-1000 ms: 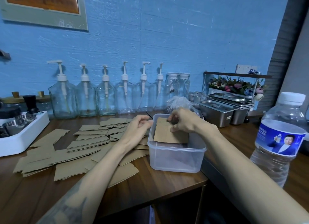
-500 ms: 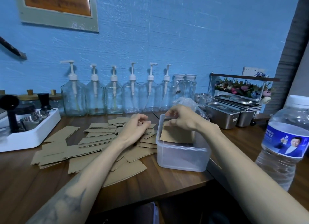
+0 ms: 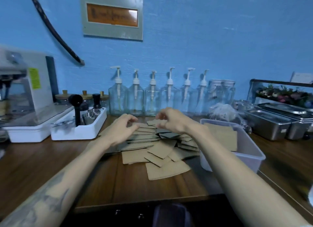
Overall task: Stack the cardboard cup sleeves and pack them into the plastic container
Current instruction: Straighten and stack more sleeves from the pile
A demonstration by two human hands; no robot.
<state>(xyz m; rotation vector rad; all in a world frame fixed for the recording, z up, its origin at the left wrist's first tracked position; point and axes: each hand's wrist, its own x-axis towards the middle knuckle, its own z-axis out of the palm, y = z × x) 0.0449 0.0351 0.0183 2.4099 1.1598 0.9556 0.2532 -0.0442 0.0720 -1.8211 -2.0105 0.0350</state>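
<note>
**Both hands over the loose sleeves, container at the right**

The left hand (image 3: 121, 128) hangs over the far part of the pile of cardboard cup sleeves (image 3: 159, 152), fingers loosely curled and pointing toward the wall; motion blur hides whether the fingertips pinch the top sleeve or only touch it, so I cannot tell if it holds anything. The right hand (image 3: 169, 120) hovers just beside it, thumb and forefinger drawn close together above the sleeve edges, the other fingers curled; no sleeve is plainly clamped between them, and again the blur leaves the grip uncertain.

The sleeves lie flat and overlapping in a loose heap at the middle of the wooden counter (image 3: 50, 167), reaching from near the back edge toward the front edge. Their long axes run mostly left to right, though several at the front of the heap are turned at angles.

The plastic container (image 3: 250, 152) sits toward the right edge of the counter, touching the heap's right side. Inside it a stack of packed sleeves (image 3: 221, 138) lies tilted against the near wall.

Both forearms reach in from the front edge and converge over the heap, the left one tattooed, wrists raised slightly above the cardboard.
</note>
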